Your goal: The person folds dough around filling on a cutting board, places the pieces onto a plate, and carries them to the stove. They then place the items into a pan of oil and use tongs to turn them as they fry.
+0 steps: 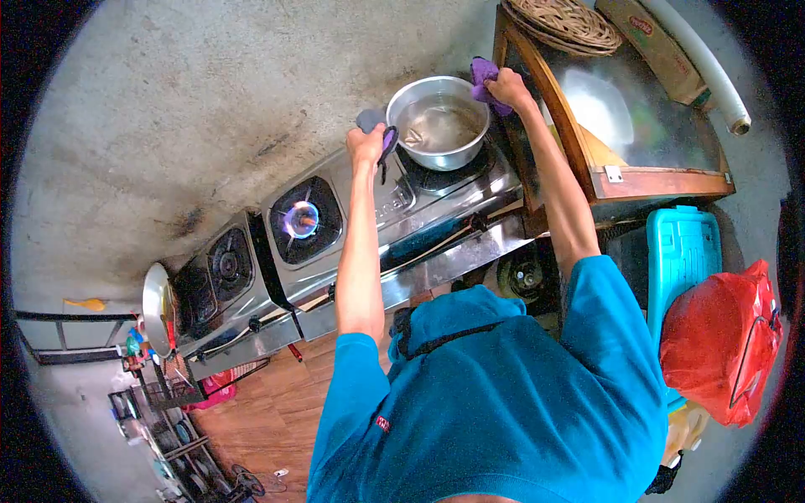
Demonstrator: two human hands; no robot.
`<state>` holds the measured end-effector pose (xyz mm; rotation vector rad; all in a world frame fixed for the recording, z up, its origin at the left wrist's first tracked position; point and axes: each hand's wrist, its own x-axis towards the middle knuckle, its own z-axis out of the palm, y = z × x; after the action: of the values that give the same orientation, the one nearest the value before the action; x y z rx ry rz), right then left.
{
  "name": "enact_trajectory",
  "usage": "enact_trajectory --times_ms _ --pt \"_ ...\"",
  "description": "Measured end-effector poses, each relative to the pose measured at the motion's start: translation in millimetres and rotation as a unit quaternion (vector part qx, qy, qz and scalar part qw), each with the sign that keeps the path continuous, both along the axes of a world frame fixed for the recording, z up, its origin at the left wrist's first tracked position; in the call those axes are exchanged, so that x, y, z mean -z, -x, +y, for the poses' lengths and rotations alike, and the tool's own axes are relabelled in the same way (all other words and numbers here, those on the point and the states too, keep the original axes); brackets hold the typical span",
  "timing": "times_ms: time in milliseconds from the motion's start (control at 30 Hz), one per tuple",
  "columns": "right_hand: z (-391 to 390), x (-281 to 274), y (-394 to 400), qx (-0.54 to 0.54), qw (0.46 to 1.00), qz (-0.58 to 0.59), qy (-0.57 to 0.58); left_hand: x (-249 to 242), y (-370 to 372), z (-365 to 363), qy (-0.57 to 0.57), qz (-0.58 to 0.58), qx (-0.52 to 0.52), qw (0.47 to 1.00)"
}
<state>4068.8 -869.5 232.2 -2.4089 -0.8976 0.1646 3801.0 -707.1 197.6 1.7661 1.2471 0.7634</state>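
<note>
A wide silver metal pot [453, 158] with clear liquid in it sits over the right burner of the stove. Something pale lies in the liquid near the pot's left side. At that side my left hand [366, 145] is closed around a grey and purple cloth [388, 141], right by the rim. My right hand [508, 89] grips a purple cloth [485, 80] against the pot's upper right edge. Left of the pot, a burner [302, 220] burns with a blue and orange flame, not far from my left forearm.
A wooden cabinet with a glass top [662, 180] stands close on the right, carrying woven trays [570, 25] and a long roll [700, 63]. Another stove [226, 264] is to the left, beside a large pan [157, 306]. A red bag [713, 344] rests by a turquoise lid [683, 251].
</note>
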Motion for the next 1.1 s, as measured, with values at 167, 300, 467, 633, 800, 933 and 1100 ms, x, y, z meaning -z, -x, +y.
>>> enact_trajectory --times_ms 167,300,467,633,800,933,1100 --pt "-3.3 2.7 2.4 0.011 0.999 0.041 -0.003 -14.8 -2.5 -2.5 -0.015 -0.008 -0.014 1.000" --pt "-0.2 10.7 12.6 0.022 0.999 0.030 -0.013 -13.9 4.1 10.7 -0.025 -0.020 0.022 0.999" --pt "15.6 12.5 22.3 -0.007 1.000 0.020 -0.007 -8.2 12.1 20.3 -0.020 0.020 0.027 0.999" --pt "-25.8 8.6 42.9 0.023 0.989 -0.142 -0.013 -40.2 29.7 -31.1 -0.088 -0.041 -0.030 0.995" --pt "-46.9 37.2 23.8 0.151 0.967 -0.193 -0.071 -45.9 95.4 -69.5 -0.180 -0.233 -0.092 0.951" --pt "-48.5 -33.2 144.0 0.030 0.948 -0.077 -0.307 -67.2 189.4 -105.7 -0.133 -0.391 -0.033 0.910" --pt "-44.6 -66.6 334.0 -0.057 0.877 0.200 -0.433 -81.0 379.2 -163.8 0.162 -0.545 -0.078 0.819"
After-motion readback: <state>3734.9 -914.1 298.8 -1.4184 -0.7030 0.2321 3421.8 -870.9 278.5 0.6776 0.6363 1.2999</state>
